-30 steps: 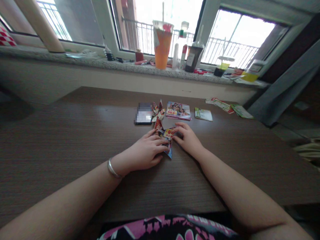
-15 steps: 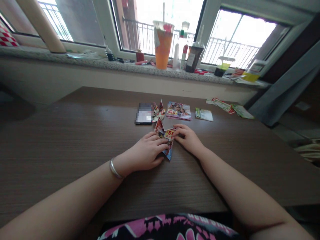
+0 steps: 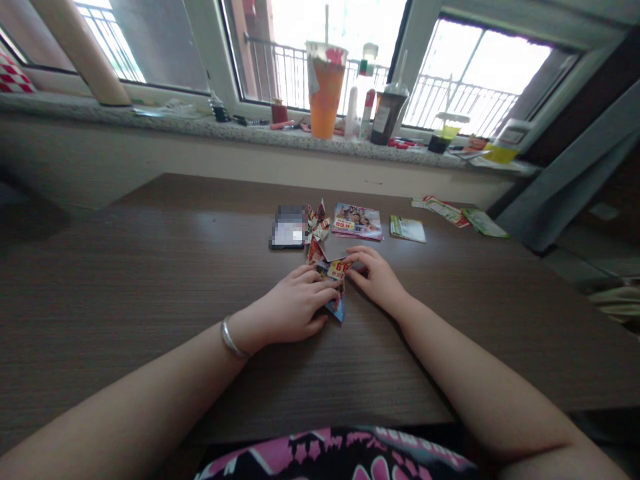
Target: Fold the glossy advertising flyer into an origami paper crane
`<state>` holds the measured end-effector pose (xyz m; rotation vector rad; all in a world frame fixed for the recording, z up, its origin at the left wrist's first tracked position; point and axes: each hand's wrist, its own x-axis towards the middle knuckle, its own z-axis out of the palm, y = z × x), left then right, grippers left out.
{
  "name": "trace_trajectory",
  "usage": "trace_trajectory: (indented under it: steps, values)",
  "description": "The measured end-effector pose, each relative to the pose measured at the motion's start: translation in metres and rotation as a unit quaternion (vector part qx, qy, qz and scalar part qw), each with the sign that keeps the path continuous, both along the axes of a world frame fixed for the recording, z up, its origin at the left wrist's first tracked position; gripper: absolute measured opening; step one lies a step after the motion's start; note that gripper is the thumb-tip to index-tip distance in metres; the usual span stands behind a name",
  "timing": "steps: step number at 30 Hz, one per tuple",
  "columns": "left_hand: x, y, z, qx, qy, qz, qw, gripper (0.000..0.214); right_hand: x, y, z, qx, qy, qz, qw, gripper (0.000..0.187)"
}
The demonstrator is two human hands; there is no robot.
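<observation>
A colourful printed paper (image 3: 336, 308), folded into points, lies on the table between my hands. My left hand (image 3: 297, 303) rests across it from the left, fingers stretched out and pressing it down; part of the paper is hidden beneath them. At the paper's right edge, my right hand (image 3: 375, 277) has its thumb and forefinger closed on the yellow-labelled part. Just beyond stands a folded paper piece (image 3: 319, 223) with several points, beside a dark phone-like device (image 3: 289, 230) whose screen is blurred out.
A stack of printed flyers (image 3: 357, 222) and a smaller card pile (image 3: 407, 229) lie behind my right hand. More paper strips (image 3: 447, 212) sit near the table's far right corner. On the windowsill stand an orange drink cup (image 3: 326, 93), a dark drink cup (image 3: 387, 117) and bottles.
The paper's upper point by my left fingers has lowered slightly, and the yellow label has tilted a little. Both hands stay almost in place.
</observation>
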<state>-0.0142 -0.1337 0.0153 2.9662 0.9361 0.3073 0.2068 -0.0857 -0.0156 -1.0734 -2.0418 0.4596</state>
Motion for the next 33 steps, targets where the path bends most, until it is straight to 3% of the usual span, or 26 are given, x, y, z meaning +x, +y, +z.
trace_trajectory:
  steps: [9, 14, 20, 33]
  values:
    - [-0.001, 0.004, 0.000, 0.004, -0.013, -0.020, 1.000, 0.039, -0.001, -0.001, 0.000, -0.010, 0.032, -0.019, 0.999, 0.021]
    - [-0.003, 0.006, -0.004, 0.026, -0.027, -0.019, 0.999, 0.036, -0.002, 0.004, -0.009, -0.077, 0.114, -0.054, 0.989, 0.026]
    - [-0.004, 0.007, -0.006, 0.023, -0.024, -0.015, 0.999, 0.037, -0.006, 0.002, -0.010, -0.167, 0.209, -0.027, 0.963, 0.025]
    - [-0.004, 0.009, -0.007, 0.020, -0.027, -0.027, 0.999, 0.035, -0.007, -0.008, 0.000, -0.036, 0.107, -0.055, 0.992, 0.009]
